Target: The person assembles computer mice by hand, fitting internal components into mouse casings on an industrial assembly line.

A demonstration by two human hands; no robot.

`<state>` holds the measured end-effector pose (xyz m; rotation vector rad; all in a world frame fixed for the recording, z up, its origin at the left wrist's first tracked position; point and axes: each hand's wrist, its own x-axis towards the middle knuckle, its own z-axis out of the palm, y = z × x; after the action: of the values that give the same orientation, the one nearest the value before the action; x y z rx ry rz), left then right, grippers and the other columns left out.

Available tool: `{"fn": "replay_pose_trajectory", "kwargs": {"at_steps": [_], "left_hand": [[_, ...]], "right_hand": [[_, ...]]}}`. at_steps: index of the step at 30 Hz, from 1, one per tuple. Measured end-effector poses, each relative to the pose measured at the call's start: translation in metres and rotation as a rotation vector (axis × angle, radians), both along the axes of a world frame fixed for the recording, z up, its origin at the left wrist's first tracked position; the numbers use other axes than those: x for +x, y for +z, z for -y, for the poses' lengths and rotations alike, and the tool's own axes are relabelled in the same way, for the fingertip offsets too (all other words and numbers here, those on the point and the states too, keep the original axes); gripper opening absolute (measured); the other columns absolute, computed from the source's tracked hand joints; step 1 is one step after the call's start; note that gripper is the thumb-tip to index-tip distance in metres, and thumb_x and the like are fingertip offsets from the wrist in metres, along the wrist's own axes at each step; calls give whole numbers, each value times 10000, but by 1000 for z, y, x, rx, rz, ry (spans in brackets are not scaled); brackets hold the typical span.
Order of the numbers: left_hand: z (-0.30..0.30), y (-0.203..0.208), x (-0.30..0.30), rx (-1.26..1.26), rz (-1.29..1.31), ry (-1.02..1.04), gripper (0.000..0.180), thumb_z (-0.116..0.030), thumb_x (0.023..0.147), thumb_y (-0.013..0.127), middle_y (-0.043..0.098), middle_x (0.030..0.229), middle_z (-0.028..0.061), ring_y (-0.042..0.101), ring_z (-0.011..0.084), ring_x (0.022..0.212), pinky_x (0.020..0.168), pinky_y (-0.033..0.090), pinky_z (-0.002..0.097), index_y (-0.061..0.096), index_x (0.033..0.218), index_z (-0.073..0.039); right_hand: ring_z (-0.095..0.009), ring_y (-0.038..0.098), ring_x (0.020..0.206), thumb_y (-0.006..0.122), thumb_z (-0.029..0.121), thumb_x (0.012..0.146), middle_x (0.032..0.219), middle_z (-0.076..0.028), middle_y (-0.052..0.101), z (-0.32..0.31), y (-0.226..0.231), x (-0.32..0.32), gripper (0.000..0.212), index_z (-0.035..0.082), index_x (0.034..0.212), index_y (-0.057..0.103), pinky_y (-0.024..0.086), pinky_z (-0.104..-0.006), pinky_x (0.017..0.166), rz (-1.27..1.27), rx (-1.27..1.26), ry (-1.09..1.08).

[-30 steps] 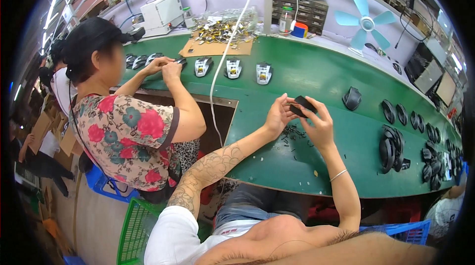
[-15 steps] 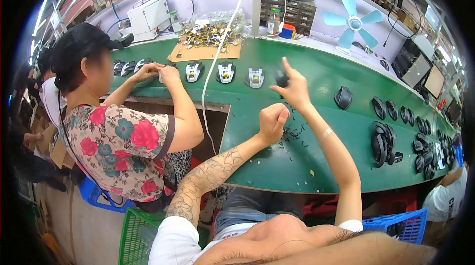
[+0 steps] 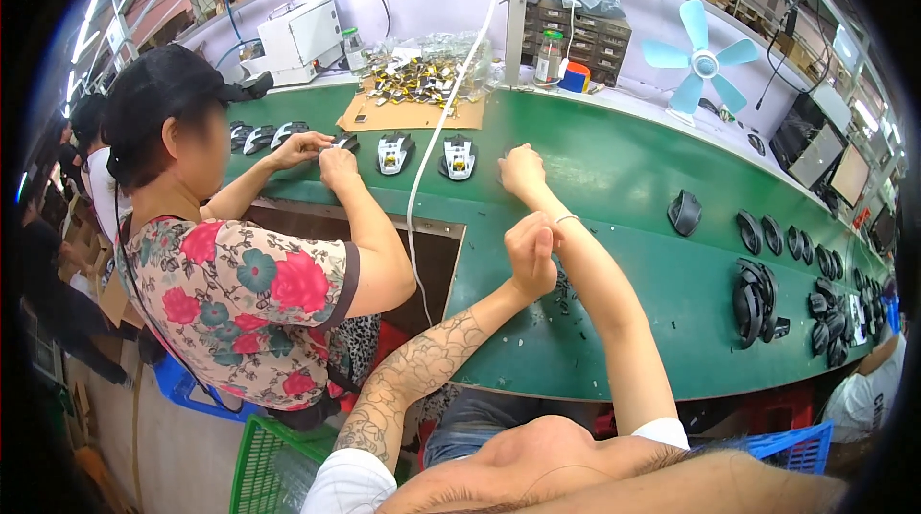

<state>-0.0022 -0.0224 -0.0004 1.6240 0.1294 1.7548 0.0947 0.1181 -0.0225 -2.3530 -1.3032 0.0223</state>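
Note:
My right hand [image 3: 523, 171] reaches over the green bench top, closed, at the place in the row where a white-and-black mouse stood. Whatever its fingers grip is hidden. Nearer to me is my left hand [image 3: 531, 255], its fingers curled and thumb up, close to the right forearm. I cannot make out what it holds. Small black pieces [image 3: 566, 298] lie scattered beside it. Left of my right hand stand an open computer mouse [image 3: 459, 159] with a yellow part inside and another open mouse [image 3: 393, 154].
A co-worker [image 3: 240, 264] at the left handles a mouse. Small yellow-and-black parts [image 3: 417, 82] cover a cardboard sheet at the back. A black mouse shell [image 3: 684, 214], stacked black shells [image 3: 755, 303] and a fan [image 3: 703, 63] are to the right. A white cable [image 3: 422, 168] hangs across the bench.
My right hand has moved left and down from spread fingers to a closed grip, covering the third open mouse's place. A dark blur beside it is gone. My left hand stays curled nearby.

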Motion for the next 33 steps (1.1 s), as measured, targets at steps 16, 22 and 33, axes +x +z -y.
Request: {"fn": "replay_pose_trajectory", "kwargs": {"at_steps": [16,22,33], "left_hand": [[-26,-17,5,-766,46,-72,436,-299,845,565,459,1137,89,447,165,1032,835,365,257,420,1142,-14],[0,6,1,-874,-76,-718,356,-277,868,567,542,1034,47,510,111,943,830,416,259,488,1106,-24],[9,-6,17,-875,97,-644,332,-143,832,627,558,1028,63,547,140,938,841,440,280,465,1093,-18]], "right_hand": [[-381,423,1152,675,148,737,1268,-240,405,143,37,7,720,-61,1307,289,354,-427,966,-149,550,483],[-373,408,1172,700,103,706,1313,-198,382,228,48,9,718,6,1313,329,367,-418,964,126,602,592],[-196,538,1051,514,206,914,1192,-108,526,232,12,43,405,-11,1249,448,438,-330,891,-1641,554,350]]}}
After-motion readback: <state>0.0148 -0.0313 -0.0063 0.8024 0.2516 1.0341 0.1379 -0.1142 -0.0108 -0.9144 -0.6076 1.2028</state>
